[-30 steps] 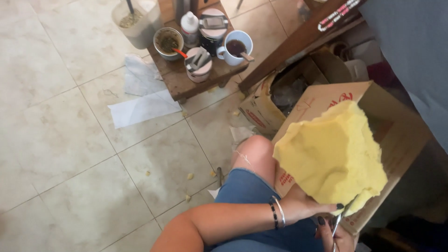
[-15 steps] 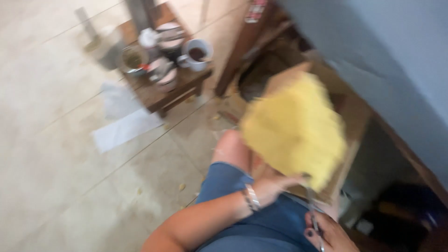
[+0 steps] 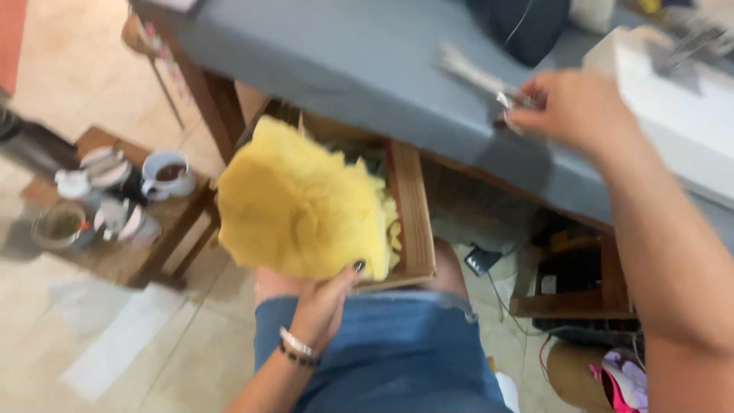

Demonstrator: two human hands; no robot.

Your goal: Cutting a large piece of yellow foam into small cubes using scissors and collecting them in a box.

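Head view: an open wooden drawer [image 3: 409,218] juts from under the grey-covered table [image 3: 367,69], with yellow scraps lying inside it. On the low stool [image 3: 130,256] at left stand a white mug [image 3: 170,170] of dark liquid, a round tub [image 3: 60,226] and some small lidded pots, all blurred.

The left hand [image 3: 319,304] pinches the lower edge of the yellow foam [image 3: 302,203], thumb on top and fingers beneath. The foam is held over the drawer, above the knee, its long axis running from lower right to upper left.

The right hand [image 3: 569,107] is over the table, its fingers closed on scissors [image 3: 478,76] that point left, blurred.
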